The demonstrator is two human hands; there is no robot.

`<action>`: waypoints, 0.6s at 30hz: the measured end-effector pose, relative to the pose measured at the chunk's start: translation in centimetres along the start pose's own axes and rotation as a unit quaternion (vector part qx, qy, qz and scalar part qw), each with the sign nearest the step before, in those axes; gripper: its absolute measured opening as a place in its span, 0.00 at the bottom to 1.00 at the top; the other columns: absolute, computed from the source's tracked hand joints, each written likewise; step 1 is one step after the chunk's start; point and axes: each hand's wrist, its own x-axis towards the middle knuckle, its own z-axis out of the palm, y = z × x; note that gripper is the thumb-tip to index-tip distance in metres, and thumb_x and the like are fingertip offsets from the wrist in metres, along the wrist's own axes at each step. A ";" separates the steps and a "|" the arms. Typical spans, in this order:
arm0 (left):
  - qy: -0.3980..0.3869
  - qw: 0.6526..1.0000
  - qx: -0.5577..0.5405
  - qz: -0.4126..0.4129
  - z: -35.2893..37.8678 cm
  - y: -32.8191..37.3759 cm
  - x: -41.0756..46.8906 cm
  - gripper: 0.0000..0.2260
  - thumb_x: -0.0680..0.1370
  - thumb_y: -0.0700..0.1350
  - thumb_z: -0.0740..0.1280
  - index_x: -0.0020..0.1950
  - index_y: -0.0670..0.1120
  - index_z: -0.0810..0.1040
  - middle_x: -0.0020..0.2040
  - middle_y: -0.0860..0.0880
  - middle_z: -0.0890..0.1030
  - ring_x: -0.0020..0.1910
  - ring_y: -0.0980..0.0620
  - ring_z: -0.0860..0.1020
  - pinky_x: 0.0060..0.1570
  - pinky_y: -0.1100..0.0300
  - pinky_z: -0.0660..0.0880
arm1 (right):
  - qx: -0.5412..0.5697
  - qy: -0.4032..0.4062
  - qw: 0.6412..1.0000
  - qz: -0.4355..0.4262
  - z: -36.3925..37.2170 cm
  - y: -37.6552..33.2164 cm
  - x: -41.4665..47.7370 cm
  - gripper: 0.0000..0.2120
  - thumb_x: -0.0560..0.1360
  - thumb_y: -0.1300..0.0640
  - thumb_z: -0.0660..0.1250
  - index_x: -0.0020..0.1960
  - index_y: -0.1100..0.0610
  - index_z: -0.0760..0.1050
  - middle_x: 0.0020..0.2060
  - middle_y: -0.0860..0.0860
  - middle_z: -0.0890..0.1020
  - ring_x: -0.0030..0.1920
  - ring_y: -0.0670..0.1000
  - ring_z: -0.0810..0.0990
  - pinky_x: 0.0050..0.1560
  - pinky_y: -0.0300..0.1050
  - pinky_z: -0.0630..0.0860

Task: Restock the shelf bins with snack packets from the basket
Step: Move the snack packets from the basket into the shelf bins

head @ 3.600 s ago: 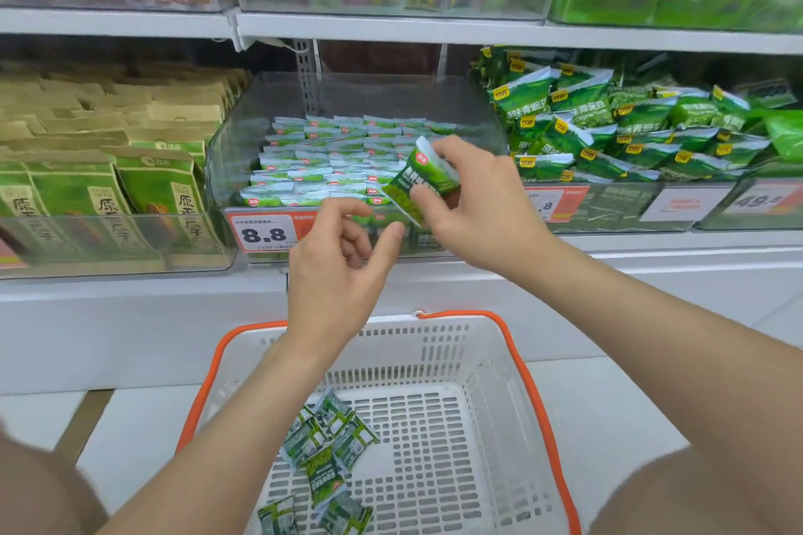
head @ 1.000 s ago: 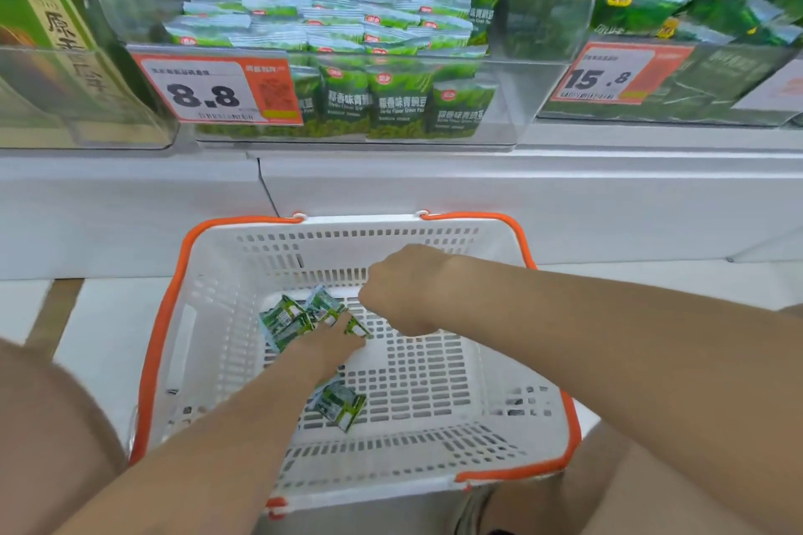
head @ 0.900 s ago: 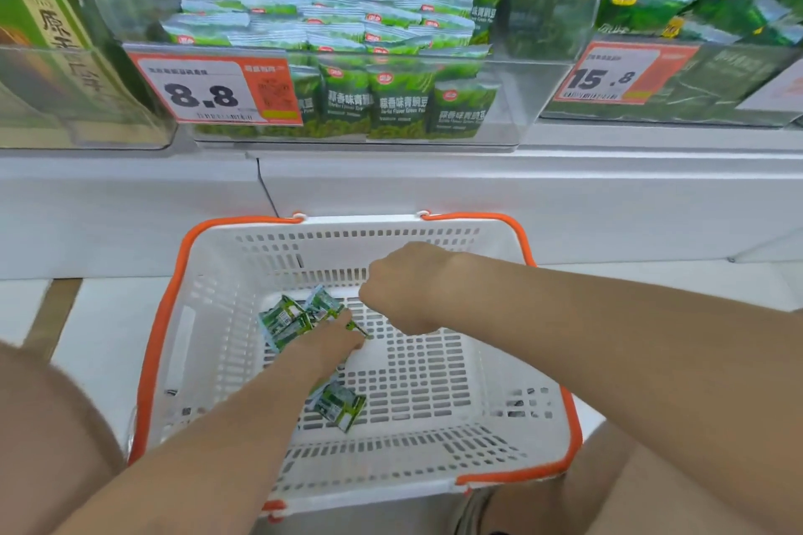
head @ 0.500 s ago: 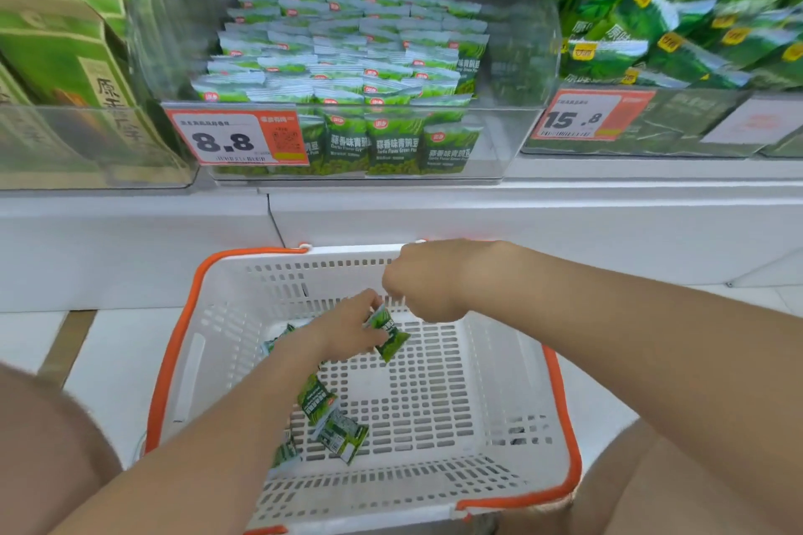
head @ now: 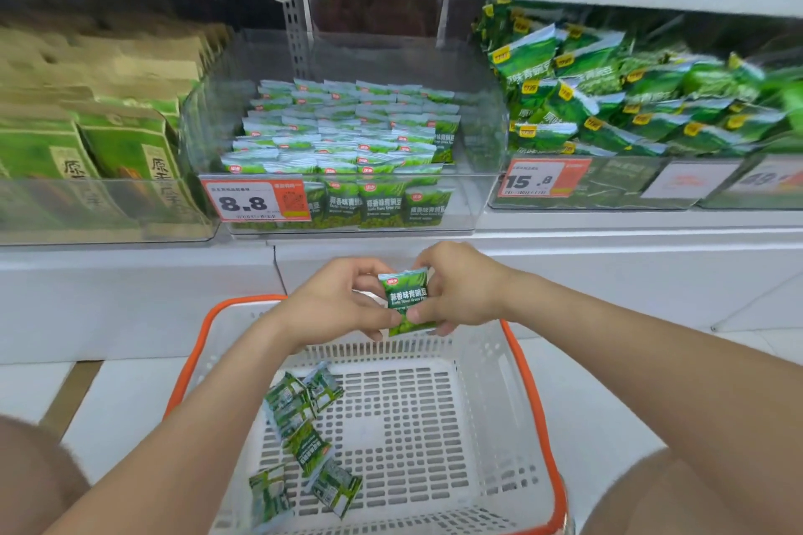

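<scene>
Both hands have risen out of the basket (head: 539,404); left hand (head: 334,302) and right hand (head: 460,287) now pinch one upright packet (head: 406,302) together, the 8.8 bin (head: 347,204) straight ahead above them.

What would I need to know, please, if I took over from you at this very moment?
Left grip: pinches the left edge of one snack packet.
Right grip: pinches the same packet's right edge; it is upright, label facing you, above the far rim of the basket.
Things: several loose packets lie on the basket floor, left side. The matching 8.8 bin is straight ahead on the shelf.
Done: the bin holds neat rows of packets, with open space at its right.
Left: place the held packet in the bin, then move over the loose packets.
</scene>
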 end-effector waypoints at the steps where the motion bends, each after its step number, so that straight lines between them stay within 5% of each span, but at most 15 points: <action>1: 0.004 1.000 -0.001 0.002 0.0 0.3 -0.2 0.16 0.74 0.33 0.78 0.59 0.41 0.80 0.51 0.38 0.85 0.43 0.34 0.85 0.46 0.46 0.84 | 0.013 0.001 1.000 -0.002 -0.2 -0.2 -0.2 0.18 0.73 0.61 0.80 0.57 0.63 0.76 0.42 0.60 0.83 0.39 0.58 0.88 0.42 0.56 0.86; 6: 0.037 0.999 -0.013 0.029 0.0 1.9 -0.1 0.14 0.75 0.32 0.76 0.57 0.36 0.77 0.31 0.53 0.79 0.29 0.54 0.77 0.41 0.54 0.76 | -0.117 0.071 0.988 -0.064 -1.4 -1.5 -0.9 0.16 0.75 0.47 0.77 0.46 0.59 0.77 0.35 0.54 0.83 0.36 0.53 0.84 0.38 0.51 0.81; 10: 0.158 0.982 -0.029 0.097 -0.9 4.5 -0.5 0.16 0.70 0.33 0.81 0.54 0.41 0.81 0.41 0.43 0.87 0.37 0.45 0.85 0.48 0.48 0.83 | -0.162 0.208 0.950 -0.164 -2.7 -3.0 -1.3 0.13 0.77 0.45 0.71 0.48 0.54 0.76 0.32 0.44 0.73 0.42 0.55 0.72 0.42 0.47 0.68; 12: 0.219 0.965 -0.029 0.139 -1.1 6.0 -0.7 0.14 0.71 0.37 0.82 0.53 0.42 0.83 0.41 0.43 0.87 0.37 0.44 0.86 0.42 0.47 0.84 | -0.134 0.294 0.925 -0.201 -3.7 -3.9 -1.5 0.11 0.76 0.44 0.70 0.49 0.51 0.77 0.29 0.44 0.71 0.39 0.54 0.71 0.42 0.48 0.70; 14: 0.311 0.928 0.015 0.204 -1.2 7.6 -0.7 0.10 0.72 0.43 0.81 0.50 0.45 0.84 0.37 0.47 0.86 0.35 0.46 0.84 0.36 0.53 0.81 | -0.095 0.406 0.882 -0.219 -4.7 -4.8 -1.5 0.11 0.74 0.43 0.68 0.46 0.51 0.77 0.27 0.46 0.74 0.35 0.57 0.76 0.39 0.51 0.76; 18: 0.466 0.779 0.281 0.310 -2.2 9.0 0.7 0.06 0.79 0.49 0.74 0.46 0.50 0.81 0.40 0.56 0.81 0.39 0.54 0.75 0.41 0.59 0.71 | -0.078 0.513 0.824 -0.225 -7.6 -5.3 0.0 0.12 0.78 0.45 0.69 0.56 0.52 0.79 0.33 0.49 0.81 0.37 0.56 0.81 0.40 0.53 0.77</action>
